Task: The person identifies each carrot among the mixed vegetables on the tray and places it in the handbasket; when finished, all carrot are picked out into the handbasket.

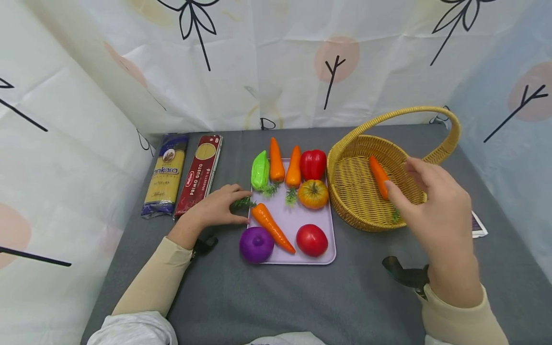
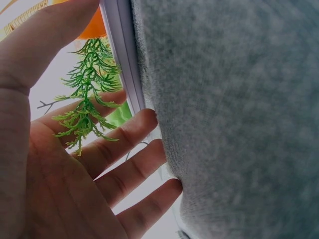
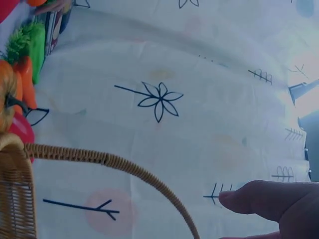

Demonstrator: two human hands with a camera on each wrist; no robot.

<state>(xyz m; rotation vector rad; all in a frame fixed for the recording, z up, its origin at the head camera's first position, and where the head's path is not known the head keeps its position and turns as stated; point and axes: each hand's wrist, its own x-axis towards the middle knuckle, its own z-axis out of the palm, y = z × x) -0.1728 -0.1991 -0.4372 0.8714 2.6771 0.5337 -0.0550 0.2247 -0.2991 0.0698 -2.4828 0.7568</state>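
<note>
My left hand [image 1: 222, 206] is at the left edge of the lilac tray [image 1: 282, 215], thumb and fingers spread around the green top of a carrot [image 1: 272, 227] lying aslant there. In the left wrist view the leafy carrot top [image 2: 87, 94] hangs in front of the spread fingers [image 2: 134, 174], which grip nothing. My right hand [image 1: 444, 211] hovers over the front right of the wicker basket [image 1: 358, 220], thumb apart from the fingers and nothing between them. Inside the basket lies another carrot [image 1: 379, 177], its leafy end near the front wall.
Also on the tray are a purple round vegetable [image 1: 256, 245], a tomato [image 1: 312, 240], a small pumpkin [image 1: 313, 194], a red pepper [image 1: 313, 164], a green vegetable [image 1: 260, 171] and two carrots [image 1: 276, 163]. Two pasta packs [image 1: 200, 172] lie at left. The basket's handle [image 1: 401, 112] arches high.
</note>
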